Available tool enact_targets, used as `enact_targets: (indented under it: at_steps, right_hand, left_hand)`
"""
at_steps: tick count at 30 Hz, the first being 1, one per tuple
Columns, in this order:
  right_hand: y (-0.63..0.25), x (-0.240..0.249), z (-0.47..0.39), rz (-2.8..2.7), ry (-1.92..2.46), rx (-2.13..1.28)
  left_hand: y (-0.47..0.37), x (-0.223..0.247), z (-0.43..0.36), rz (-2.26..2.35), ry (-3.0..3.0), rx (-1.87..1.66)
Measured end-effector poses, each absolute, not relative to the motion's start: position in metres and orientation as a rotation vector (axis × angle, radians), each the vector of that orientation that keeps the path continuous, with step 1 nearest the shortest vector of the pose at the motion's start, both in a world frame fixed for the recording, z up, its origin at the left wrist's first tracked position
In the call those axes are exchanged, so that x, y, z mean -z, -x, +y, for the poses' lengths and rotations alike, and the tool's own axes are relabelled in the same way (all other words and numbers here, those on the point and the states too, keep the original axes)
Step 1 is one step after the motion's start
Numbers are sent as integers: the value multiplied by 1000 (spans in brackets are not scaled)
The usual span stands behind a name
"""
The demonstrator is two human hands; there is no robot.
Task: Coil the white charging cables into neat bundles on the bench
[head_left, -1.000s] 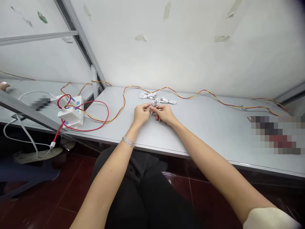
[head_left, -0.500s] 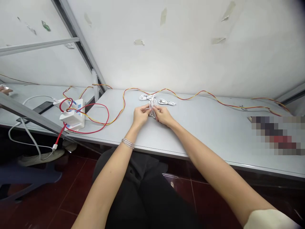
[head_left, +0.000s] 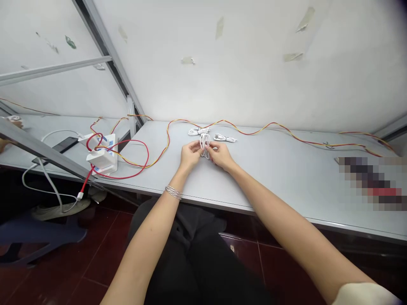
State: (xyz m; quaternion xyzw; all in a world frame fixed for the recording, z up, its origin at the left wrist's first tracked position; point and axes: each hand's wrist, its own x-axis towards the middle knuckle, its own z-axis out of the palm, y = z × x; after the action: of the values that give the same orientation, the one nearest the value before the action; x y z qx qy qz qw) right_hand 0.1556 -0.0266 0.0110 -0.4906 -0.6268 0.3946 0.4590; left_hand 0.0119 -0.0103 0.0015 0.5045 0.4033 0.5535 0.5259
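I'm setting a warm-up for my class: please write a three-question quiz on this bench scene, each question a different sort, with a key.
1. Multiple choice: what is held between the left hand and the right hand?
A) a phone
B) a coiled white cable
C) a plug
2. True or false: silvery bracelets circle the left wrist.
3. Count: how many tied white bundles lie on the table just beyond the hands?

Key: 1. B; 2. True; 3. Two.

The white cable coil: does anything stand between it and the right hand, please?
Nothing visible does; the right hand touches the white cable coil directly. The tied cable bundles lie farther back.
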Motion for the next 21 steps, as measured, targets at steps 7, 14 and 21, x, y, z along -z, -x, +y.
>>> enact_targets:
  at_steps: [7, 14, 21]
  right_hand:
    - [-152, -25, -35, -1400, 1269, -1124]
    - [-153, -33, -38, -1417, 1280, -1211]
    - [-155, -29, -36, -1445, 1288, -1168]
  left_hand:
    - [-10, -5, -14, 972, -1170, -1322]
    - [-9, -6, -14, 986, -1128, -1287]
    - [-8, -5, -14, 909, -1129, -1275]
